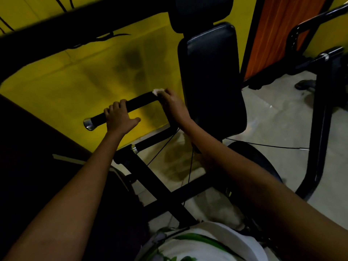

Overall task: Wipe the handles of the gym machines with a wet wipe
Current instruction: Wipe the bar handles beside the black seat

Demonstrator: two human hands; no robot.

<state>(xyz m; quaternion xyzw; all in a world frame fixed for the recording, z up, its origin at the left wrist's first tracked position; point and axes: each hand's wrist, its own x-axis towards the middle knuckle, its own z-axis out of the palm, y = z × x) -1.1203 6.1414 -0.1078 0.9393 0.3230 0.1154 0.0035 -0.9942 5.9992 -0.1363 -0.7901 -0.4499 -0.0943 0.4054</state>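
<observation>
I have my left hand (120, 117) wrapped over the black foam-covered handle bar with a chrome end cap (139, 100), fingers curled across its top, thumb spread out below; my right hand (172, 104) holds the small crumpled white wet wipe (157, 90) — its grip closed round it — against the bar's far end, just beside the black padded backrest (212, 81); a second, lower black handle (150, 143) sits beneath, before the yellow wall (84, 78).
</observation>
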